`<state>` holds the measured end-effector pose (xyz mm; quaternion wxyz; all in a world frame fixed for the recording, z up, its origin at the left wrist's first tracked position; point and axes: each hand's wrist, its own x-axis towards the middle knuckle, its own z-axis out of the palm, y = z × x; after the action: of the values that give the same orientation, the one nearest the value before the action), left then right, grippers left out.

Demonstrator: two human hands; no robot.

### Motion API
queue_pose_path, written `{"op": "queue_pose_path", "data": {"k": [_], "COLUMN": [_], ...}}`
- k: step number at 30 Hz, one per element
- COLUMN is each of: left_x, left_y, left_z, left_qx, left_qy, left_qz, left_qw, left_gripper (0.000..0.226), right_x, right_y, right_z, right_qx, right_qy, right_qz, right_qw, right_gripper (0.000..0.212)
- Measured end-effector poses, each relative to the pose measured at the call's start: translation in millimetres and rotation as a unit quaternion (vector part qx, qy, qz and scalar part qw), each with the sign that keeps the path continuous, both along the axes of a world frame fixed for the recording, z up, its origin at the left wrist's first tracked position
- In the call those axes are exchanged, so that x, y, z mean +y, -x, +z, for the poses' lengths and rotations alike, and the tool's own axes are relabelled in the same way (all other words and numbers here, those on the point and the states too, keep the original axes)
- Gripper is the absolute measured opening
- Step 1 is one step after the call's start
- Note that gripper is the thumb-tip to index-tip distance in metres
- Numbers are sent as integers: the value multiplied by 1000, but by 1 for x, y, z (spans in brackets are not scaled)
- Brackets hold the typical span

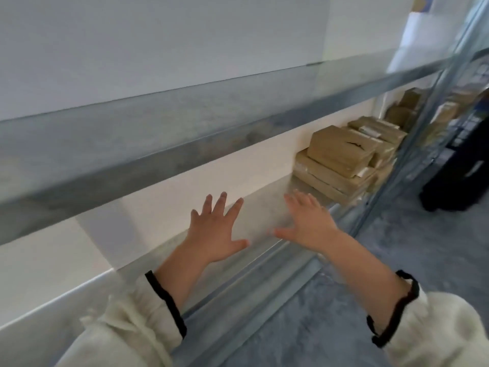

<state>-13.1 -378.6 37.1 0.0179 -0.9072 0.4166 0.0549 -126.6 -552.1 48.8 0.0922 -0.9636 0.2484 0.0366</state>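
Left hand (214, 231) and right hand (308, 221), fingers spread wide and holding nothing, over the grey metal shelf (254, 223); stacked brown cardboard boxes (341, 160) toward its right end.

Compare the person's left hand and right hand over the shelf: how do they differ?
The left hand spreads its fingers wide; the right hand holds them closer together. The right hand is nearer the brown parcels; the left hand is nearer the white box. Both are open and hold nothing.
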Motion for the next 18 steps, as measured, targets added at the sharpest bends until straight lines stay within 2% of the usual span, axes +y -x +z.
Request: {"op": "queue_pose_path", "data": {"k": [5, 9, 18], "left_x": [-76, -148, -340], "left_y": [-3, -6, -14], "left_z": [-8, -15, -19], "left_qx": [13, 16, 42], "left_qy": [-10, -5, 35], "left_qz": [-67, -88, -22], "left_qw": [998, 996, 998], "left_gripper": [93, 93, 97], "right_x": [-58, -125, -333], "right_y": [15, 22, 20], "right_z": [-3, -8, 3], "right_qx": [-4, -22, -2], "right_qy": [-16, -11, 20], "right_qz": [-60, -72, -14], "right_qw": [998, 997, 1000], "right_gripper": [93, 93, 97]}}
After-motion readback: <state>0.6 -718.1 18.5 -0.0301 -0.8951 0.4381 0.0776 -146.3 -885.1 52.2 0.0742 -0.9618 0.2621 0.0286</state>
